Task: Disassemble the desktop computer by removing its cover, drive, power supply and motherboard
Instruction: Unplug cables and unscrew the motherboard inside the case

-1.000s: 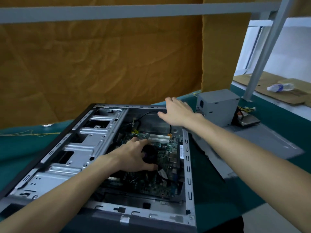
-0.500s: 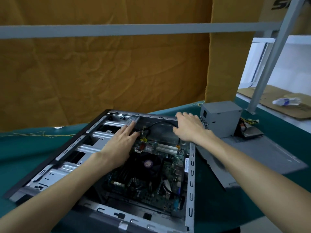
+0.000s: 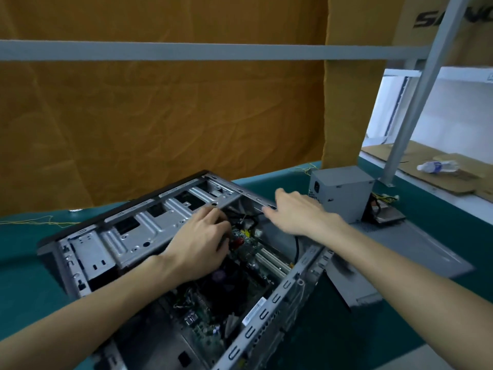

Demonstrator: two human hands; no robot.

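Observation:
The open grey computer case (image 3: 138, 231) lies on its side on the green table, with the motherboard (image 3: 213, 311) exposed inside. My left hand (image 3: 200, 236) reaches into the case at the far end of the board, its fingers curled among the black cables (image 3: 240, 217); what they hold is hidden. My right hand (image 3: 296, 212) rests with straight fingers on the case's far top rim. The removed grey power supply (image 3: 344, 193) stands to the right, beside the flat side cover (image 3: 416, 252). A small drive (image 3: 386, 213) lies behind it.
An orange curtain hangs behind the table. A grey metal frame post (image 3: 416, 97) rises at the right. Beyond it, a plastic bottle (image 3: 437, 166) lies on cardboard. The green table surface (image 3: 24, 268) extends to the left of the case.
The case has turned, its near end swinging right. My left hand has curled its fingers in among the cables at the board's far end. My right hand stays on the rim.

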